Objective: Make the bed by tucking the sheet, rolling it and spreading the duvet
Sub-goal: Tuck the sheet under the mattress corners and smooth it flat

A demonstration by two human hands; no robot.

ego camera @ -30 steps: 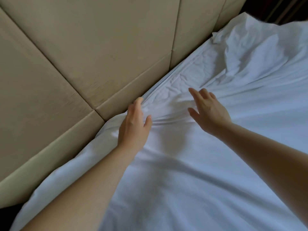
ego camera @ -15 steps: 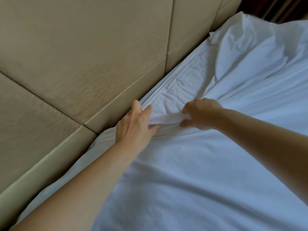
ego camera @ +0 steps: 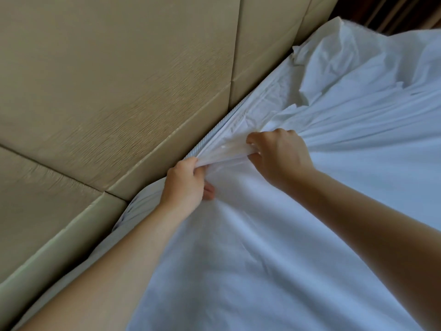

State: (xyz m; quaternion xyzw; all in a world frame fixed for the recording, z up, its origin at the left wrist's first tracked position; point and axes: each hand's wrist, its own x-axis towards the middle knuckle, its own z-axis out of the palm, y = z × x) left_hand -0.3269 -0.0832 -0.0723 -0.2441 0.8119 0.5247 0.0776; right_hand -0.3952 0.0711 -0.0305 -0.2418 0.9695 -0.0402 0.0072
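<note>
A white sheet [ego camera: 274, 247] covers the bed and runs along the padded headboard. My left hand [ego camera: 185, 185] grips a bunched fold of the sheet's edge close to the headboard. My right hand [ego camera: 278, 156] grips the same fold a little farther right, fingers curled into the cloth. The fold is pulled taut between both hands and lifted off the mattress edge [ego camera: 210, 139], whose striped piping shows beside it. Farther right, the sheet lies crumpled in loose folds [ego camera: 346, 63].
The beige padded headboard [ego camera: 119, 91] fills the left and top, tight against the bed. A dark wooden strip [ego camera: 393, 13] shows at the top right behind the crumpled cloth.
Both hands went from lying flat on the sheet to gripping a fold of its edge, and have lifted and stretched it away from the headboard gap.
</note>
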